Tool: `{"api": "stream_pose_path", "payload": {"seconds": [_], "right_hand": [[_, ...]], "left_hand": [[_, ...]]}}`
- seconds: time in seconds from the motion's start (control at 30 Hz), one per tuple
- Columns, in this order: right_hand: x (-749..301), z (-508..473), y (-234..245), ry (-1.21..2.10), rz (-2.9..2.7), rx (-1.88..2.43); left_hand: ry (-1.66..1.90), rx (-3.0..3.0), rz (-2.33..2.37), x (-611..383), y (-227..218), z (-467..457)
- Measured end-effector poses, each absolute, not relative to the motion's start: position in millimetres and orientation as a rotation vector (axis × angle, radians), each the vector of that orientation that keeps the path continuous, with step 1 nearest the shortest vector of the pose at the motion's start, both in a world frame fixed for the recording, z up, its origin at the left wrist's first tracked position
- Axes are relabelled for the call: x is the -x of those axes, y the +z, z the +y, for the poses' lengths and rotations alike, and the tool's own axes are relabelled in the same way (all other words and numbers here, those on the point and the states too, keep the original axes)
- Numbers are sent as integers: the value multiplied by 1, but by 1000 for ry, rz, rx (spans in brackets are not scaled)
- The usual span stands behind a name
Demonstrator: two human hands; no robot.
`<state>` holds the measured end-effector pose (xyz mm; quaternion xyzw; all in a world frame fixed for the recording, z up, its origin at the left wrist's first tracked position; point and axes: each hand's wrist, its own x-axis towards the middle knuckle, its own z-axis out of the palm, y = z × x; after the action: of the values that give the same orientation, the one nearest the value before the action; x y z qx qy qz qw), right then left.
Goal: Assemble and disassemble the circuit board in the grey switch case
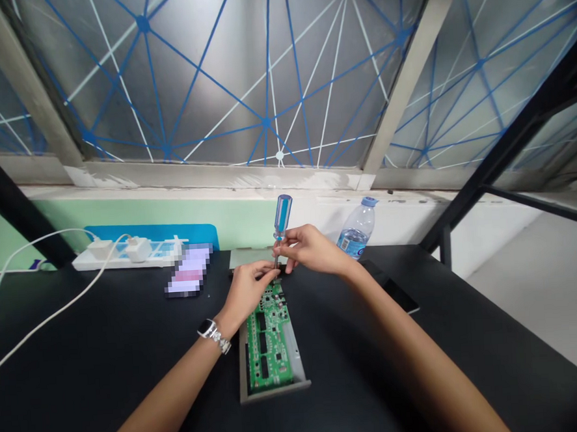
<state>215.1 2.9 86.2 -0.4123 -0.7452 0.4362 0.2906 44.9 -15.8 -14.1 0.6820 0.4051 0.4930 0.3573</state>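
A green circuit board [269, 338] lies in a grey metal tray [243, 375] on the black table. My right hand [310, 248] is closed round the shaft of a screwdriver with a clear blue handle [283, 217], held upright over the board's far end. My left hand [246, 287], with a wristwatch [212, 335], rests on the far end of the board, its fingers pinched at the screwdriver's tip.
A water bottle [358, 231] stands behind my right hand. A phone [189, 271] lies to the left, beside a white power strip [129, 252] with chargers and white cables [41, 322]. A dark flat object [395, 291] lies under my right forearm. The table's right edge [520, 332] drops to the floor.
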Motion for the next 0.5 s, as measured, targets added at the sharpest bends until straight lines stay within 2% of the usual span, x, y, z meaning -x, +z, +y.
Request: {"api": "stream_pose_path", "payload": {"seconds": [0.5], "right_hand": [[-211, 0, 75, 1252, -2007, 980]], "left_hand": [[1194, -1826, 1015, -50, -13, -10]]}}
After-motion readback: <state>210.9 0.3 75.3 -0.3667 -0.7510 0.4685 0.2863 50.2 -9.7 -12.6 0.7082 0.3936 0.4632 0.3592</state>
